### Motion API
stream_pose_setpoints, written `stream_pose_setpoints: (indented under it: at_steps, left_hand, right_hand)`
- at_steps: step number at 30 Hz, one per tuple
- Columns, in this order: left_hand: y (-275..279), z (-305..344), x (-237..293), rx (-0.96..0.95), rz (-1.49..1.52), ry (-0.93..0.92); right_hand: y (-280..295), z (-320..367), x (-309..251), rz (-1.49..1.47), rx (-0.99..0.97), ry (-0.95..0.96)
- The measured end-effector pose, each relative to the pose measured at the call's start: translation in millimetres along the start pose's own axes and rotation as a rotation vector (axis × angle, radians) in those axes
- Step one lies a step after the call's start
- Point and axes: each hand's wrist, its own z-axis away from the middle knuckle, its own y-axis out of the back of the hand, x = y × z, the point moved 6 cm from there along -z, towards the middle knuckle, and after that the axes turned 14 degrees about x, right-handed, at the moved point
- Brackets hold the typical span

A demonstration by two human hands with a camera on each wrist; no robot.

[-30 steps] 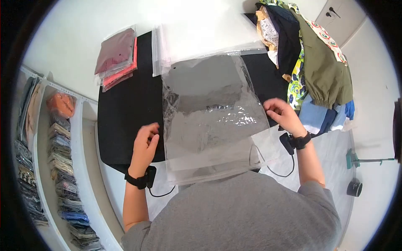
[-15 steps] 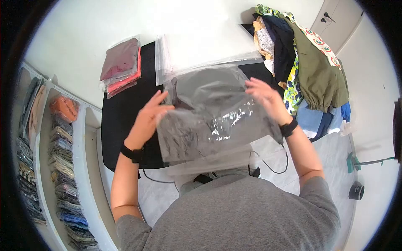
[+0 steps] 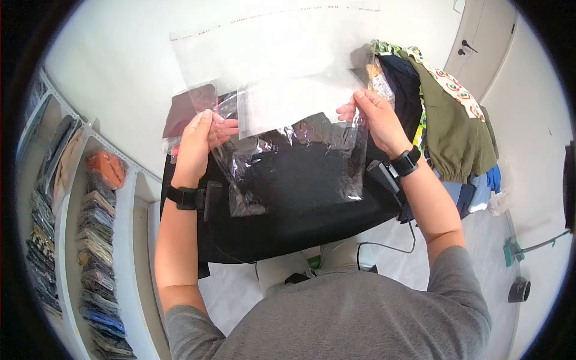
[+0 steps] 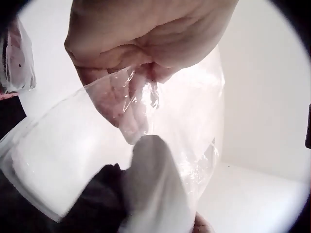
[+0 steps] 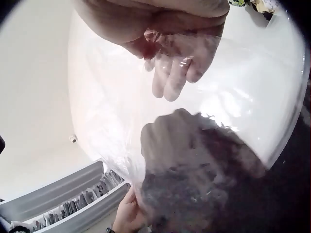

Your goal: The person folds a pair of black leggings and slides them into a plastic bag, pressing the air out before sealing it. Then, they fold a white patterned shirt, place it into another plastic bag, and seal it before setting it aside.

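Note:
A large clear plastic bag [image 3: 288, 150] is held up above the black table, with red print along its upper edge and creased, shiny film lower down. My left hand [image 3: 201, 141] pinches its left edge between thumb and fingers. At the opposite edge my right hand [image 3: 378, 123] pinches the film. The left wrist view shows my left hand [image 4: 141, 53] with fingers behind the clear film [image 4: 189, 107]. In the right wrist view, fingers of my right hand [image 5: 180, 43] show through the film [image 5: 107, 107]. Whether anything lies inside the bag I cannot tell.
White plastic sheets or bags [image 3: 285, 102] lie at the table's back, partly seen through the held film. Bagged dark red clothing [image 3: 183, 117] is at the back left. Mixed clothes [image 3: 450, 114] hang over the right side. Shelves of bagged items [image 3: 99, 240] stand left.
Both hands have come from beside the bag onto its edges and raised it off the table, away from my body. Black tabletop now shows where the bag lay.

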Motion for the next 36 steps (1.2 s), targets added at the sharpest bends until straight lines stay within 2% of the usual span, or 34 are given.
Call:
stream_pose_setpoints:
  at_steps: [4, 6, 7, 10, 11, 14, 16, 20, 22, 23, 25, 26, 28, 29, 31, 33, 34, 36]
  left_hand:
    - [2, 8, 6, 0.002, 0.072, -0.031]
    - [4, 16, 3, -0.063, 0.059, -0.153]
    - [7, 24, -5, -0.063, 0.059, -0.140]
    - [10, 60, -47, -0.095, 0.063, 0.019]
    - [11, 76, -62, -0.096, 0.039, 0.083]
    - [15, 118, -106, -0.121, 0.081, 0.253]
    - [13, 137, -120, -0.076, 0.049, 0.299]
    - [9, 152, -129, 0.047, -0.036, 0.281]
    - [13, 151, -127, 0.148, -0.178, 0.106]
    - [12, 152, -133, 0.147, -0.178, 0.108]
    - [19, 152, -137, 0.358, -0.222, 0.084]
    - [18, 152, -138, 0.358, -0.223, 0.085]
    - [16, 153, -131, 0.426, -0.539, 0.079]
    - [14, 153, -133, 0.427, -0.541, 0.083]
    - [10, 153, -124, 0.486, -0.798, -0.091]
    - [7, 154, -121, 0.487, -0.859, -0.099]
    - [6, 154, -119, 0.486, -0.916, -0.109]
    - [7, 155, -121, 0.497, -0.923, -0.137]
  right_hand:
    - [-3, 4, -2, -0.014, 0.044, 0.026]
    - [-2, 11, -11, 0.021, 0.021, 0.215]
    - [4, 13, -5, 0.117, 0.049, 0.262]
    - [21, 41, 31, 0.208, 0.049, 0.171]
    - [25, 56, 40, 0.323, 0.028, 0.191]
    - [38, 99, 90, 0.262, 0.005, -0.032]
    - [45, 122, 110, 0.317, 0.068, -0.077]
    - [45, 137, 110, 0.366, 0.166, -0.027]
    - [42, 137, 112, 0.329, 0.188, -0.039]
    - [44, 136, 114, 0.331, 0.255, -0.062]
    - [44, 135, 116, 0.332, 0.321, -0.085]
    - [44, 135, 117, 0.355, 0.349, -0.102]
    - [41, 135, 120, 0.375, 0.376, -0.126]
    - [42, 134, 120, 0.458, 0.419, -0.124]
    - [40, 132, 114, 0.539, 0.459, -0.121]
    - [38, 133, 110, 0.591, 0.476, -0.236]
    - [37, 132, 113, 0.587, 0.472, -0.235]
    - [35, 133, 85, 0.782, 0.659, 0.323]
